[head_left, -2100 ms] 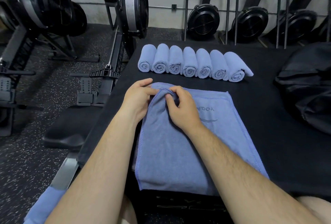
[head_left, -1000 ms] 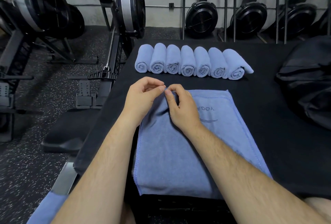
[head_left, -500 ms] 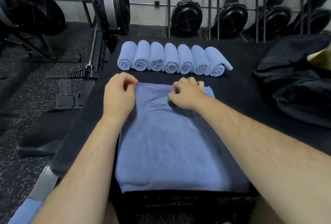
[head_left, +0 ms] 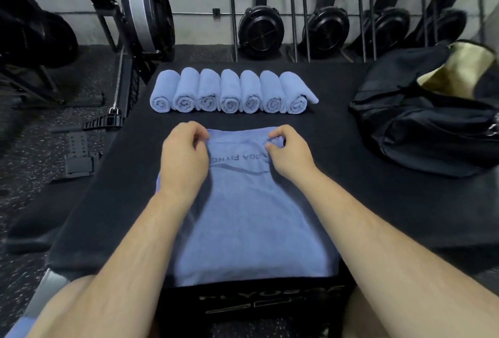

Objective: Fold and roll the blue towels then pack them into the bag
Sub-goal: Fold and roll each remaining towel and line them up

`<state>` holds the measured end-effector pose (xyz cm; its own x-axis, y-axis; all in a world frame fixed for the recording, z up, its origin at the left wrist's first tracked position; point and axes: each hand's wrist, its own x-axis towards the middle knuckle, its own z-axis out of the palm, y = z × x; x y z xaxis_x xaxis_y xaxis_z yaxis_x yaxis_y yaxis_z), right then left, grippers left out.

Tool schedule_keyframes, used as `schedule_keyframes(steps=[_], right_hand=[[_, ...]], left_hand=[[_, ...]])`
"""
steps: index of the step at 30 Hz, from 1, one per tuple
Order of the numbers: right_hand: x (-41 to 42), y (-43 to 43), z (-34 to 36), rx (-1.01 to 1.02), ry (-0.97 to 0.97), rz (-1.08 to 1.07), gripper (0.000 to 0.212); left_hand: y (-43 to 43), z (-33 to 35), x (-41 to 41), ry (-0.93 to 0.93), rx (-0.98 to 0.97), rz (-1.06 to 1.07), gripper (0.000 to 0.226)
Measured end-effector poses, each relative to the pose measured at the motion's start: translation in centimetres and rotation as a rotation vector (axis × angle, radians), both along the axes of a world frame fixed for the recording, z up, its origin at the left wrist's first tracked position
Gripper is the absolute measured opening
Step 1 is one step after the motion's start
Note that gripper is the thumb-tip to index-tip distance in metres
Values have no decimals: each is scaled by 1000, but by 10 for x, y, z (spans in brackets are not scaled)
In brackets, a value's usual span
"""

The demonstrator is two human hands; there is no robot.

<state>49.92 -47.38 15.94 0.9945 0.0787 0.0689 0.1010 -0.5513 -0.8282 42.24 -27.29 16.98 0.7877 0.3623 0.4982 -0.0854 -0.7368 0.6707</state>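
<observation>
We see a blue towel [head_left: 251, 219] lying flat in the middle of the frame on a black desk [head_left: 378, 202], its near edge reaching the desk's front edge. Our left hand [head_left: 183, 156] pinches the towel's far left corner, fingers curled over the fabric. Our right hand [head_left: 290, 152] pinches the far right corner, where the cloth is bunched under the fingertips. Dark lettering shows on the towel between the two grips, upside down to us. Above the hands, in the upper middle of the frame, seven rolled towels [head_left: 229, 92] lie side by side in a row, touching, their spiral ends facing us. At the right edge of the frame a black bag [head_left: 421, 127] sits on the desk, its mouth open on a pale lining. Rowing machines [head_left: 145, 13] stand along the top of the frame.
</observation>
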Motion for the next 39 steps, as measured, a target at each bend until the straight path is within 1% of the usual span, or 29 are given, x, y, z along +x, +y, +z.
schedule_keyframes(steps=[3,5,7,9,12,14,17,19,21,23,25,26,28,30,32,34,36,37,39], right_hand=[[-23,2,3,217,-22,3,15],[-36,4,8,290,-31,27,21],[-44,6,20,319,-43,82,28],[-48,5,32,353,-59,142,36],[-49,-1,31,388,-41,172,50],[-47,-6,25,387,-50,158,53],[-43,-10,26,370,-125,91,49],[-42,-7,28,384,-128,107,49],[-44,-2,26,385,-114,165,53],[-46,2,23,375,-97,207,58],[-46,2,21,430,-28,213,62],[-46,2,22,476,15,204,62],[-45,3,23,538,65,171,53],[-44,4,23,489,39,131,41],[-43,5,23,407,8,94,34],[-40,2,24,341,-39,51,34],[-39,-4,27,246,-153,11,40],[-38,-7,30,186,-226,21,39],[-37,-11,33,94,-304,102,28]], left_hand=[[-28,-1,-5,16,-178,-63,20],[-45,1,-7,45,-282,-118,19],[-54,4,-8,68,-316,-196,21],[-60,6,-8,51,-326,-258,28],[-65,5,-9,-40,-328,-279,37],[-67,4,-10,-100,-302,-278,34],[-67,8,-10,-176,-262,-250,26],[-66,11,-9,-170,-235,-257,28],[-66,7,-7,-119,-195,-278,30],[-66,1,-5,-87,-176,-274,27],[-66,-2,-5,-91,-200,-266,22],[-65,-2,-5,-99,-212,-261,19],[-64,0,-6,-104,-227,-264,16],[-64,2,-7,-94,-256,-284,18],[-64,2,-8,-78,-298,-283,19],[-63,2,-7,-76,-326,-260,16],[-62,3,-7,-89,-331,-245,14],[-62,4,-7,-98,-327,-241,13],[-61,6,-7,-107,-319,-240,14]])
